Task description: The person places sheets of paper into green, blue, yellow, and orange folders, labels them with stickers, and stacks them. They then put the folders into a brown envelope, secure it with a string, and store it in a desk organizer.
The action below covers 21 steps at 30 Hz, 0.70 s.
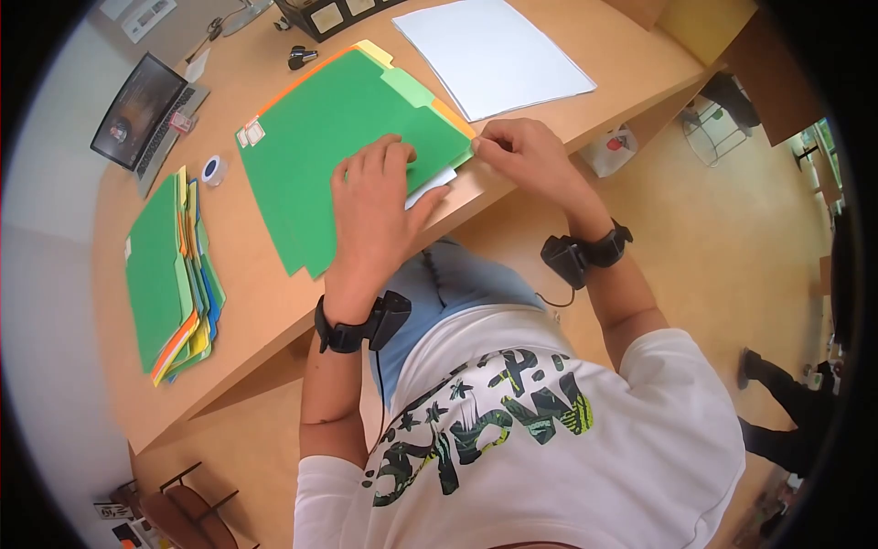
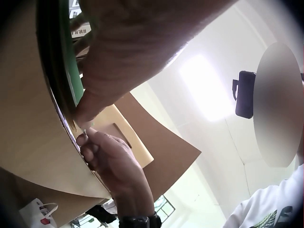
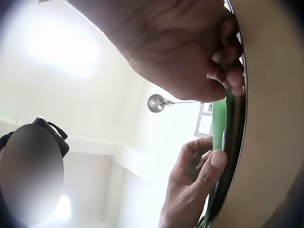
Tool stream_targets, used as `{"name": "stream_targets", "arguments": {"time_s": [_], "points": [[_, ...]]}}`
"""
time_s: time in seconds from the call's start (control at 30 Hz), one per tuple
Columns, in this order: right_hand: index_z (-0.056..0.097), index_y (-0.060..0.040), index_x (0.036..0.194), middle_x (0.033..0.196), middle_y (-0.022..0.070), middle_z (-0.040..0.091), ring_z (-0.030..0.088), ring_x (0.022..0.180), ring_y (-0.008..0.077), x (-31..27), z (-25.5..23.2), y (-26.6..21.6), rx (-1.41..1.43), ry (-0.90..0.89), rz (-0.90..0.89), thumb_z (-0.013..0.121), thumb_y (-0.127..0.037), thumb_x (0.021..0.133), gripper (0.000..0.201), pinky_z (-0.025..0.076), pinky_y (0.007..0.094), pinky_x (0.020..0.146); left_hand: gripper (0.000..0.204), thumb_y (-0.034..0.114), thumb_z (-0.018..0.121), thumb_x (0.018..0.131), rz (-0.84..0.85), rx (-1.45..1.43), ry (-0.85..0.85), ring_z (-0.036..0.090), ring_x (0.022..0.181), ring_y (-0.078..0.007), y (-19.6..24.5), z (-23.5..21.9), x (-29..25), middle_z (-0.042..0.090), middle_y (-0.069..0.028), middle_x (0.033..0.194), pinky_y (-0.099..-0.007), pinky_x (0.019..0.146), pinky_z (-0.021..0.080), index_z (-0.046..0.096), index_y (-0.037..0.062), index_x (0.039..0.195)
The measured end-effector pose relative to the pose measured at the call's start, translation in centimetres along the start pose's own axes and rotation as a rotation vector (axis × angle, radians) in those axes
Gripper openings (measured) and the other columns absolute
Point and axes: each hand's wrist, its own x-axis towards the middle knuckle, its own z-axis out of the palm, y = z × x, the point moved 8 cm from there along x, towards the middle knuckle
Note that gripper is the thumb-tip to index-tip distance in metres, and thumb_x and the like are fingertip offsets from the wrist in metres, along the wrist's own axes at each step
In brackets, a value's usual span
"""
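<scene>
A stack of green folders [image 1: 302,156] with yellow and orange edges lies at the table's near edge, a white sheet [image 1: 430,188] sticking out beneath the left thumb. My left hand [image 1: 370,197] rests on the top green folder, fingers spread and slightly bent. At the folders' right corner my right hand [image 1: 530,160] pinches the folder edge between thumb and curled fingers. The left wrist view shows the right hand [image 2: 116,164] at that edge, below the left palm. In the right wrist view the left hand [image 3: 190,183] has its thumb along the green folder edge [image 3: 219,123].
A second pile of coloured folders [image 1: 155,265] lies on the left of the table [image 1: 265,302]. Around the work are a tape roll [image 1: 213,170], a laptop [image 1: 142,119], a black clip-like object [image 1: 301,58], white paper [image 1: 494,59] and a dark organizer [image 1: 334,14].
</scene>
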Motion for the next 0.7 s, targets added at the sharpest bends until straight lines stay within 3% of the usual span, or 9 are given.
{"name": "stream_targets", "arguments": {"time_s": [0.13, 0.33, 0.43, 0.63, 0.7], "points": [[0.065, -0.0027, 0.073, 0.06, 0.0108, 0.059, 0.057, 0.058, 0.0271, 0.0, 0.0, 0.2, 0.016, 0.051, -0.004, 0.052, -0.031, 0.081, 0.032, 0.043, 0.0375, 0.056, 0.032, 0.026, 0.071, 0.077, -0.047, -0.036, 0.039, 0.054, 0.09, -0.027, 0.0, 0.7, 0.2, 0.058, -0.0069, 0.09, -0.0401, 0.083, 0.037, 0.053, 0.0062, 0.096], [0.065, -0.0014, 0.073, 0.061, 0.0143, 0.059, 0.058, 0.06, 0.0309, -0.1, -0.2, 0.2, 0.025, 0.158, -0.058, 0.052, -0.029, 0.08, 0.032, 0.045, 0.0395, 0.057, 0.028, 0.024, 0.07, 0.078, -0.102, -0.062, 0.047, 0.054, 0.084, -0.0272, -0.4, 1.7, 0.3, 0.058, -0.0077, 0.086, -0.0396, 0.079, 0.038, 0.053, 0.0062, 0.092], [0.06, 0.0017, 0.072, 0.058, 0.014, 0.055, 0.052, 0.052, 0.0261, 0.4, -0.8, 0.0, -0.082, 0.134, 0.015, 0.052, -0.028, 0.082, 0.032, 0.041, 0.0355, 0.054, 0.027, 0.023, 0.07, 0.078, -0.093, -0.062, 0.056, 0.055, 0.082, -0.0272, -0.5, 1.9, 0.2, 0.058, -0.008, 0.085, -0.0393, 0.077, 0.038, 0.053, 0.0062, 0.092], [0.063, 0.0024, 0.077, 0.061, 0.0174, 0.055, 0.055, 0.058, 0.0315, 1.3, 0.0, -0.1, -0.084, 0.009, -0.004, 0.05, -0.028, 0.081, 0.034, 0.041, 0.0391, 0.058, 0.028, 0.023, 0.071, 0.078, -0.116, -0.052, 0.063, 0.055, 0.082, -0.0273, -0.3, 1.3, 0.3, 0.058, -0.0082, 0.087, -0.0393, 0.076, 0.038, 0.054, 0.0062, 0.092], [0.064, 0.0026, 0.078, 0.06, 0.0173, 0.055, 0.054, 0.057, 0.0288, 1.2, -0.1, -0.3, -0.036, 0.058, -0.029, 0.05, -0.027, 0.081, 0.033, 0.041, 0.0379, 0.057, 0.027, 0.022, 0.07, 0.078, -0.101, -0.029, 0.078, 0.056, 0.08, -0.0274, -0.3, 1.1, 0.4, 0.059, -0.0082, 0.086, -0.0389, 0.074, 0.04, 0.055, 0.0059, 0.093]]}}
